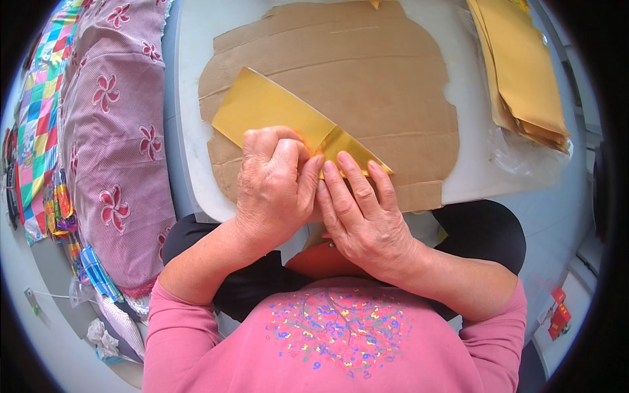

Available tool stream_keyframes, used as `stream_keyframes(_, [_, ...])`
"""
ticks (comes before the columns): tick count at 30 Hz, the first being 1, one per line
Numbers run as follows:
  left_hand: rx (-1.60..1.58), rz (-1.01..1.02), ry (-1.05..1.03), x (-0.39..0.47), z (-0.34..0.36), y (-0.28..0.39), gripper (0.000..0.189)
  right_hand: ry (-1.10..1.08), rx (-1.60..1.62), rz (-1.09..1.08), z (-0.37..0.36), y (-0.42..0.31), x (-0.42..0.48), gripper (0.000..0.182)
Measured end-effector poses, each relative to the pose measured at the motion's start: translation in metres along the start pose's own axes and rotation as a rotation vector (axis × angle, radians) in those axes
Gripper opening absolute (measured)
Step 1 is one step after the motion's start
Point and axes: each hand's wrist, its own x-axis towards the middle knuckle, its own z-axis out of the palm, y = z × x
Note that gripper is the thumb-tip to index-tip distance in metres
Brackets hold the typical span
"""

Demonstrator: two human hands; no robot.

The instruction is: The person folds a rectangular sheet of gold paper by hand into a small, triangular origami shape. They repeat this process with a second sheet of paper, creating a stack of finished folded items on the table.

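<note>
A sheet of golden-yellow paper (275,105) lies slantwise on a flat piece of brown cardboard (373,88), its right corner folded over with a shiny surface up. My left hand (275,177), fingers curled, holds the lower edge of the paper near the fold, thumb beside the crease. Spread over the lower right edge, the fingertips of my right hand (366,211) press on the folded part. The tips of my left thumb and right fingers nearly meet. What lies under my left fingers is hidden.
The cardboard rests on a white table (471,167). A stack of yellow paper (526,73) in clear plastic stands at its right side. To the left hangs a pink flowered cloth (118,132), beside a colourful checked cloth (42,118). A reddish-orange object (324,260) sits between my legs.
</note>
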Motion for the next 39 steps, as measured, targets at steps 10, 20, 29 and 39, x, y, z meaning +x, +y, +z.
stream_keyframes(10, [0.261,0.229,-0.148,0.000,-0.006,-0.003,0.052,0.003,0.006,-0.021,-0.008,0.011,0.000,0.052])
stream_keyframes(20, [0.322,0.252,-0.140,-0.002,-0.006,-0.005,0.048,-0.042,-0.210,-0.049,-0.030,0.025,-0.030,0.062])
stream_keyframes(29, [0.373,0.256,-0.133,-0.004,-0.007,-0.005,0.047,0.151,-0.110,-0.043,-0.045,0.024,-0.011,0.074])
stream_keyframes(39, [0.266,0.242,-0.058,-0.012,-0.006,-0.004,0.042,-0.091,-0.026,-0.133,-0.027,0.025,0.011,0.092])
